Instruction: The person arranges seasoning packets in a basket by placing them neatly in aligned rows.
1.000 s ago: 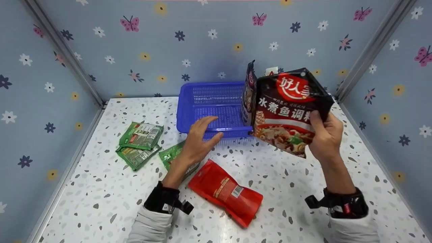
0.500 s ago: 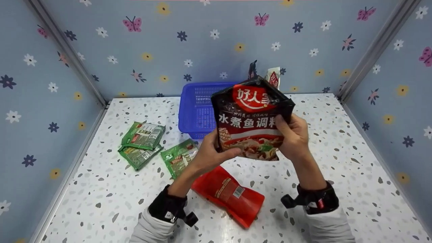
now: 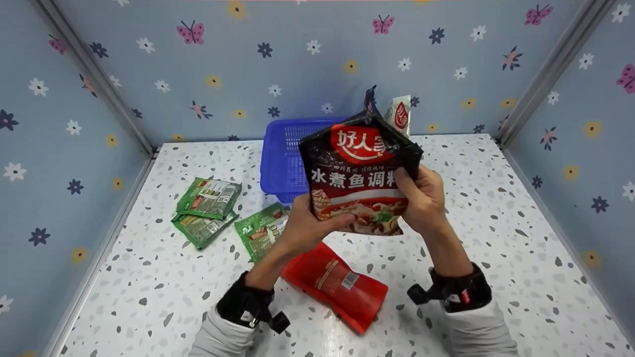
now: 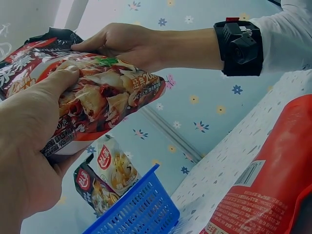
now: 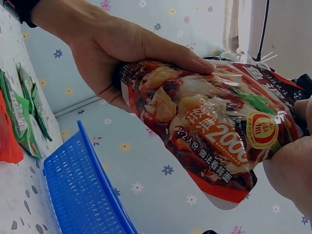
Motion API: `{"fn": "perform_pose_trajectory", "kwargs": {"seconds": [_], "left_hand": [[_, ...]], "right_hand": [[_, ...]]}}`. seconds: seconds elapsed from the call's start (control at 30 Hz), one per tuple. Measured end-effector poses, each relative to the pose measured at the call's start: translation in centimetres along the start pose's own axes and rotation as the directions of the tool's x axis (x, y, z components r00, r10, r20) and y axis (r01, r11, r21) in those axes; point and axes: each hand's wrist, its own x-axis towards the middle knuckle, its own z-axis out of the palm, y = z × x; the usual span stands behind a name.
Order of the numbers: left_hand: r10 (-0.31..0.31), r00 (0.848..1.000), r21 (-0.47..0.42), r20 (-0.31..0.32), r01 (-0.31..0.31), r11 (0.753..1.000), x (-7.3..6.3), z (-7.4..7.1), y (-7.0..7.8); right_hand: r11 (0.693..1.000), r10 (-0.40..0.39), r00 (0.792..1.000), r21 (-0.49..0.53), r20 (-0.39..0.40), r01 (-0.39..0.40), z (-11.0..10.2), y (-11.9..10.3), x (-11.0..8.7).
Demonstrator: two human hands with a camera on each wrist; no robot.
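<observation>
Both hands hold a black and red seasoning packet (image 3: 357,171), front face toward the head camera, raised over the front right of the blue basket (image 3: 278,163). My left hand (image 3: 310,223) grips its lower left side, thumb across the food picture. On the right edge, my right hand (image 3: 421,201) pinches it with the thumb in front; the fingers behind are mostly hidden. In the left wrist view a dark packet (image 4: 92,187) and a white packet (image 4: 117,163) stand upright in the basket. The held packet covers much of them in the head view.
A red pouch (image 3: 337,287) lies in front, below the left forearm. One green packet (image 3: 263,230) lies beside the left wrist. Further left, a green packet (image 3: 209,198) overlaps another green packet (image 3: 201,230). Patterned walls enclose the speckled table (image 3: 496,238) at the back and sides.
My right hand has brought the seasoning packet leftward from the basket's right side. My left hand, formerly free with fingers spread, has taken hold of its left side. The white packet behind shows more.
</observation>
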Motion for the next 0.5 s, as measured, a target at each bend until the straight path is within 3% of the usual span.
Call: {"fn": "perform_pose_trajectory", "kwargs": {"seconds": [0.27, 0.5], "left_hand": [[0.002, 1.000, -0.013, -0.019, -0.003, 1.000, 0.1, -0.5, 0.2], [0.039, 0.999, 0.001, 0.020, -0.039, 0.999, 0.2, -1.2, 0.4]], "right_hand": [[0.998, 0.027, 0.999, -0.060, 0.023, -0.025, -0.3, -0.4, 0.2], [0.993, 0.099, 0.986, 0.054, 0.131, -0.107, -1.0, -1.4, 0.4]]}}
